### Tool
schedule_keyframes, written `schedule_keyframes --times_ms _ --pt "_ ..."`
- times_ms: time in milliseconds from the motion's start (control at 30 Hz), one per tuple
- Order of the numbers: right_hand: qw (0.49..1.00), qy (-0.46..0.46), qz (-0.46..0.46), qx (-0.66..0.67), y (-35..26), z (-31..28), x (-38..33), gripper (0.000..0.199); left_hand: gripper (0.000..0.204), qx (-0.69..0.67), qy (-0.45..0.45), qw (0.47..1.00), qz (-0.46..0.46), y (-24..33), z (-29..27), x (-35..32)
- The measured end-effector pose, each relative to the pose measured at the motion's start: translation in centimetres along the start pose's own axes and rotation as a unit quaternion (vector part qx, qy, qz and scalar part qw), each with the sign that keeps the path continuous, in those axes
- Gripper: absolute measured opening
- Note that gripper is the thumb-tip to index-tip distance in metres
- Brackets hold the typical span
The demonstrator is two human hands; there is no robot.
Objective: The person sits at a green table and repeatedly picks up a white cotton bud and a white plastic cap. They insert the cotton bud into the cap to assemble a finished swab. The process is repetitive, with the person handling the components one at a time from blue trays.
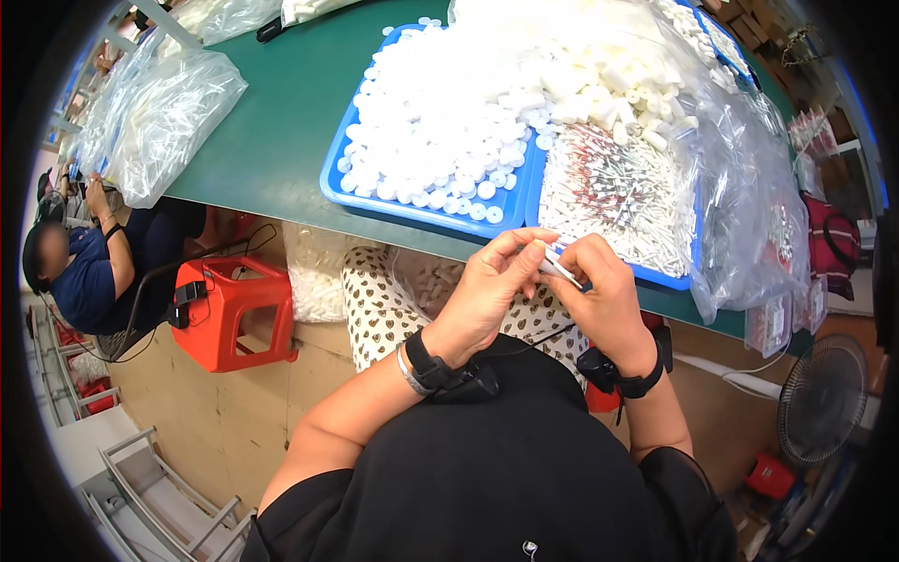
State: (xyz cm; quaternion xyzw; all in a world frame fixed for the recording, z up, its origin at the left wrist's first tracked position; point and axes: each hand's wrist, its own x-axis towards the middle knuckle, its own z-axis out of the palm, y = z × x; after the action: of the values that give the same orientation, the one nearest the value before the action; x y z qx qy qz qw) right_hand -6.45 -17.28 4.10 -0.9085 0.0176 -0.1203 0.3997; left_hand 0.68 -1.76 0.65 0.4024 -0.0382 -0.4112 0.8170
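- Slim white piece (560, 270) is held between both hands, in front of the near edge of the green table (272, 117); its finer details are too small to be made out.
- By the left hand (496, 281) the piece is pinched, thumb and forefinger closed on it.
- By the right hand (601, 288) the same piece is gripped from the other side, with the fingers curled and closed.
- Just beyond the hands, two blue trays are set side by side.
- The left tray (398, 212) is heaped with round white caps (440, 150).
- The right tray (663, 279) is filled with thin white sticks (613, 192), reddish toward the middle of the heap; behind them cream-coloured tubular pieces (613, 80) are piled.
- To the right, a clear plastic bag (749, 206) is draped beside the tray.
- Black straps (429, 363) are worn on both wrists.
- On the left, a red stool (234, 314) is placed near a seated co-worker (94, 281).
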Motion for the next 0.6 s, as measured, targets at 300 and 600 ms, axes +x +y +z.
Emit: schedule_keyframes --times_ms 300,600 --pt "0.895 -0.064 0.242 0.37 0.5 -0.9 0.1 0.012 0.033 0.069 0.027 0.997 -0.006 0.0 -0.3 0.3" --pt "0.931 -0.2 0.194 0.237 0.7 -4.2 1.6 0.016 0.041 0.096 -0.069 0.993 -0.017 0.4 -0.2 -0.2"
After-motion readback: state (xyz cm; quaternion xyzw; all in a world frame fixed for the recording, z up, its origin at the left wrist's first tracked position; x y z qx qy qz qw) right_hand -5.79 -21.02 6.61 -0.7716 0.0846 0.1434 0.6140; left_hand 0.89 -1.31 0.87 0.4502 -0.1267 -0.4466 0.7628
